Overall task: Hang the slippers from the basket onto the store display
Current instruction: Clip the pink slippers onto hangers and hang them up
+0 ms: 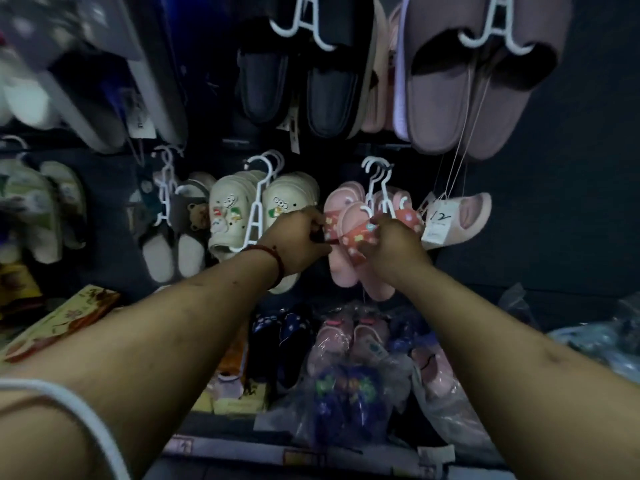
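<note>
Smooth white plastic hangers (257,216), matt mauve cloth slippers (460,98) — glossy clear plastic bags (349,403), paper tag (437,227)

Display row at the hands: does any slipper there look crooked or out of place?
Yes. Right of the right hand, which grips the patterned slippers, a pale pink slipper lies sideways, while the cream clogs hang upright on hangers.

A white tag (439,221) hanging just right of where the right hand (391,249) grips the red slipper (356,242) bears a handwritten 12. The small print under that number is too blurred to read.
</note>
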